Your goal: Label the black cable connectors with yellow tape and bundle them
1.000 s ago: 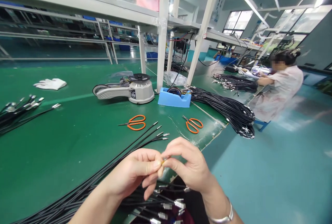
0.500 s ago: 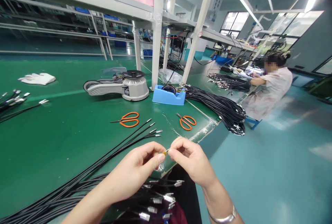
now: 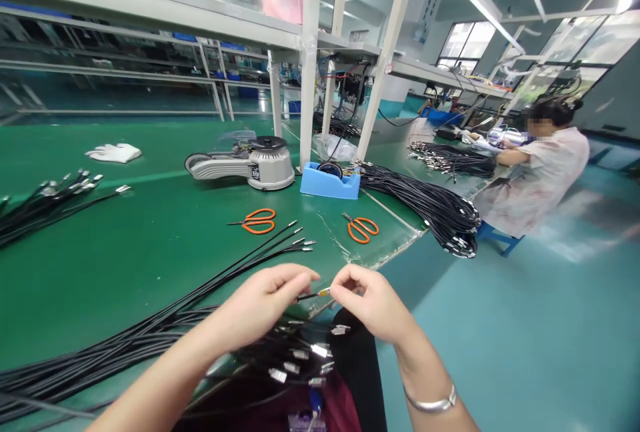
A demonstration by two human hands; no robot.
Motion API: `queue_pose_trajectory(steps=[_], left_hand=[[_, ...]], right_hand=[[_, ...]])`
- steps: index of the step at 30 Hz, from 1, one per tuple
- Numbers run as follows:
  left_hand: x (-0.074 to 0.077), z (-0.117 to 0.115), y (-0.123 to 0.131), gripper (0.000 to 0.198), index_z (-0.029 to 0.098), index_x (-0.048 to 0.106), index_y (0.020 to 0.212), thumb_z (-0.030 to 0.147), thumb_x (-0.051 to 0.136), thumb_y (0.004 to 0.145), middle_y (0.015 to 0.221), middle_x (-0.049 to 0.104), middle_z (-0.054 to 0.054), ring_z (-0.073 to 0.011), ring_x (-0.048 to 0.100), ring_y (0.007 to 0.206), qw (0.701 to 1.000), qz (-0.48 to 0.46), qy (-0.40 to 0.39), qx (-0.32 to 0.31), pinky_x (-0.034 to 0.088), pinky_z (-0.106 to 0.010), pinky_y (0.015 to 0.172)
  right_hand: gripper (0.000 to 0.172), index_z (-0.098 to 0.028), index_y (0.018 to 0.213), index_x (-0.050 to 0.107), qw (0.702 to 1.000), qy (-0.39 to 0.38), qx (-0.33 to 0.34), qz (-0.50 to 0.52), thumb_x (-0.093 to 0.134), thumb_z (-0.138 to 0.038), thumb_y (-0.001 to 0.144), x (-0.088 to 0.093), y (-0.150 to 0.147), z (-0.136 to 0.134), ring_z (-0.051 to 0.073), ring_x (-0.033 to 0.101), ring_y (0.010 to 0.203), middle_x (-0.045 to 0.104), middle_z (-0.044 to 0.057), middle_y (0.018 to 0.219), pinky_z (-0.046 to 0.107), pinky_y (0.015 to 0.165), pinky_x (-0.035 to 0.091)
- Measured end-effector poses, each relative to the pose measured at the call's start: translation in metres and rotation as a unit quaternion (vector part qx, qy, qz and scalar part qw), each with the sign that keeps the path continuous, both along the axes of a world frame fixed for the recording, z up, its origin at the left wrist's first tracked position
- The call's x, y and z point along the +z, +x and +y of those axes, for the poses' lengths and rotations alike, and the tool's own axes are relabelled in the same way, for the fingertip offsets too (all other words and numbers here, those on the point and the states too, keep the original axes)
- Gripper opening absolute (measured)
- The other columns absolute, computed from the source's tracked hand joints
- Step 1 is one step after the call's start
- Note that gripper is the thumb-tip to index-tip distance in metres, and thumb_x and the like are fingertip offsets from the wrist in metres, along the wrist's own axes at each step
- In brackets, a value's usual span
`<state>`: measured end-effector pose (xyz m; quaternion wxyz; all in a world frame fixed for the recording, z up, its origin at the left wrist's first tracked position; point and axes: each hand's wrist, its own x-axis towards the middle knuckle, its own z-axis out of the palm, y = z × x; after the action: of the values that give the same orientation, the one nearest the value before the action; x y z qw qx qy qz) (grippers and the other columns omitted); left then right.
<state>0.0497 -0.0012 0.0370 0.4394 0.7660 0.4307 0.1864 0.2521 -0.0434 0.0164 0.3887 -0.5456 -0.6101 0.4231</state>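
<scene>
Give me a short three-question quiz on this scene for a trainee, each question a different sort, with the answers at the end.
1. How many pairs of scissors lie on the table?
2. True or false: the glove is worn on the left hand.
3. What touches the silvery end of the cable? A: the right hand. B: the scissors. C: the blue dispenser.

Key:
1. Two.
2. False; the hand is bare and the glove lies on the table.
3. A.
</scene>
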Motion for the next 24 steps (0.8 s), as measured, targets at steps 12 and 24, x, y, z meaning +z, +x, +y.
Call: queue_pose_trajectory(steps=[12, 24], left_hand=[[-0.03, -0.01, -0.019, 0.028, 0.022, 0.069, 0.094, 0.038, 0.047, 0.087, 0.094, 0.07, -0.001, -0.0182, 0.062, 0.09, 0.993, 0.079, 0.072, -0.048, 0.046, -0.026, 0.083], [-0.02, 0.0, 0.016, 0.03, 0.018, 0.064, 0.077, 0.043, 0.049, 0.085, 0.068, 0.061, 0.002, -0.0146, 0.054, 0.064, 0.995, 0.06, -0.01, -0.075, 0.039, -0.023, 0.06]], right_hand=[[0.014, -0.017, 0.068, 0.059, 0.999, 0.005, -0.036, 0.041, 0.06, -0.027, 0.077, -0.017, -0.003, -0.018, 0.014, 0.054, 0.061, 0.059, -0.001, 0.063, 0.026, 0.06, 0.043], [0.014, -0.016, 0.068, 0.06, 0.992, -0.037, -0.089, 0.084, 0.062, -0.027, 0.077, -0.021, -0.004, -0.018, 0.013, 0.053, 0.059, 0.058, -0.001, 0.062, 0.025, 0.059, 0.042]])
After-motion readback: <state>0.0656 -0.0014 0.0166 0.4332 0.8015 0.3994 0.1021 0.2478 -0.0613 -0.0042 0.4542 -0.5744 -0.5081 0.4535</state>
